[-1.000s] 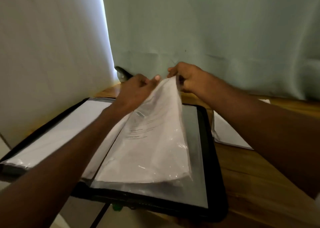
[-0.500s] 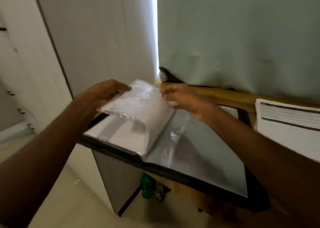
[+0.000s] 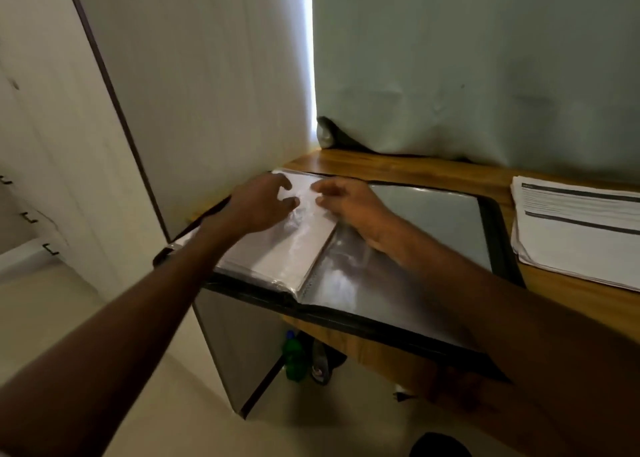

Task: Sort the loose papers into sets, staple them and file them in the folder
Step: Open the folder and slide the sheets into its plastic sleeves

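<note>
A black display folder (image 3: 498, 234) lies open on the wooden desk (image 3: 415, 169). Its left side holds a stack of clear sleeves with white paper inside (image 3: 277, 259); the right side shows an empty grey sleeve (image 3: 433, 221). My left hand (image 3: 259, 207) rests on the top of the left stack, fingers spread and loosely bent. My right hand (image 3: 346, 200) hovers beside it over the spine, fingers loosely curled, touching the plastic near the upper edge. A pile of loose printed papers (image 3: 575, 234) lies on the desk at the right.
A pale green curtain (image 3: 467, 68) hangs behind the desk, with a dark object (image 3: 329, 134) poking out under it. A white cupboard wall (image 3: 194, 92) stands just left of the folder. Below the desk stand a green bottle (image 3: 294, 356) and another bottle (image 3: 320, 363).
The filled sleeve that both hands held up has been turned over to the left and now lies flat on the left stack. Both hands have let go of it and rest above it.
</note>
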The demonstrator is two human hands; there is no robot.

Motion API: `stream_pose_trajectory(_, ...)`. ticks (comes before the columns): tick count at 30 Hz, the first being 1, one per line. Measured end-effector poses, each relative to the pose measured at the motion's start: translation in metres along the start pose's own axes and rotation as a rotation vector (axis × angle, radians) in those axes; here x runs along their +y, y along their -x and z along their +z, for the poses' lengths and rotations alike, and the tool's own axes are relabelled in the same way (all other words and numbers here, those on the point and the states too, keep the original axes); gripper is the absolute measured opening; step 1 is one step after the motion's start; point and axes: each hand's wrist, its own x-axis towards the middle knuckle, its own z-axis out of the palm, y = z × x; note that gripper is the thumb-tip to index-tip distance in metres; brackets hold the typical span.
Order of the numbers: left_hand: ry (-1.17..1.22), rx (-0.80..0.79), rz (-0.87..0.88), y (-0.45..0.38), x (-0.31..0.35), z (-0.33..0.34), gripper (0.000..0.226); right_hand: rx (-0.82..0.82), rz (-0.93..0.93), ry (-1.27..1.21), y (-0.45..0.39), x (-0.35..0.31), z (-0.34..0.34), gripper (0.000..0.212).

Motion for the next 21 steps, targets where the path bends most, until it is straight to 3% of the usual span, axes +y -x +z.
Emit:
stream_pose_trajectory(3,0.192,0.084,0.080,-0.006,0.045,0.019,0.036,0.215,-0.014,-0.061,0.007,-0.002,-0.044,0.021)
stream_pose_trajectory(8,0.353,0.040,0.203,-0.024,0.146,0.056,0.031,0.434,-0.023,0.192,0.041,-0.002,-0.148,0.028)
stream_pose_trajectory(13,0.543,-0.072,0.169,-0.039,0.256,0.109,0.035,0.745,0.111,0.487,0.097,0.013,-0.272,0.027)
stream_pose_trajectory(16,0.476,-0.112,0.181,-0.053,0.321,0.139,0.037,0.898,0.284,0.710,0.133,0.027,-0.346,0.018)
stream_pose_trajectory(19,0.285,-0.125,0.209,-0.066,0.361,0.162,0.048,0.891,0.418,0.884,0.157,0.056,-0.383,0.012)
stream_pose_trajectory(21,0.172,-0.119,0.233,-0.078,0.374,0.175,0.055,0.826,0.478,0.952,0.164,0.079,-0.394,0.019)
